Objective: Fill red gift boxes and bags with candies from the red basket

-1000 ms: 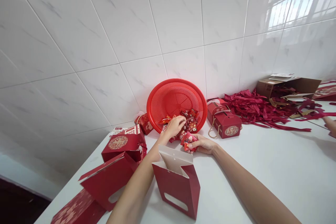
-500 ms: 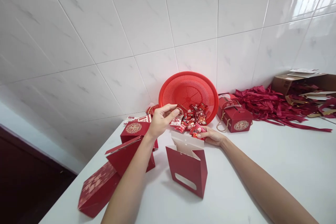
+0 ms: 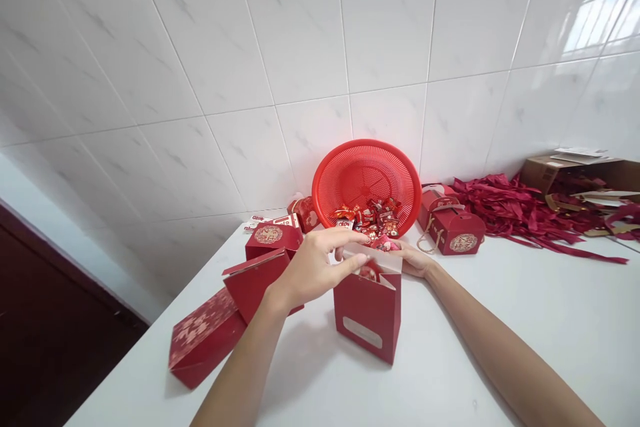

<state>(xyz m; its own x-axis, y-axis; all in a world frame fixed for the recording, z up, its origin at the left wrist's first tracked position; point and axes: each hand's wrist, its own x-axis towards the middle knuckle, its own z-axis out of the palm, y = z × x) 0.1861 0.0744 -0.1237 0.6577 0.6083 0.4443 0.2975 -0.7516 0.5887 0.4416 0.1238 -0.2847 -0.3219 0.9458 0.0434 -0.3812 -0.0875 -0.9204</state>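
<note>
A dark red paper gift box (image 3: 367, 310) with a clear window stands upright, its pale top flaps open. My left hand (image 3: 320, 260) is over its mouth, thumb and fingers apart, with nothing held between them. Just below the thumb, a red wrapped candy (image 3: 369, 271) shows inside the opening. Behind the box's right side, my right hand (image 3: 414, 260) holds a pink-and-red wrapped candy (image 3: 384, 243); the box flap partly hides the fingers. More wrapped candies (image 3: 375, 213) lie in the tilted red plastic basket (image 3: 365, 153) beyond both hands.
Several red boxes (image 3: 207, 337) lie at the left, near the table edge. Right of the basket sit red boxes with rope handles (image 3: 457, 230). A heap of dark red ribbons (image 3: 500, 207) and a cardboard box (image 3: 543, 173) line the tiled wall (image 3: 310, 27).
My left hand has moved from the basket's edge down to the box mouth and let go of a candy there. My right hand keeps its candy behind the box. The view has shifted slightly.
</note>
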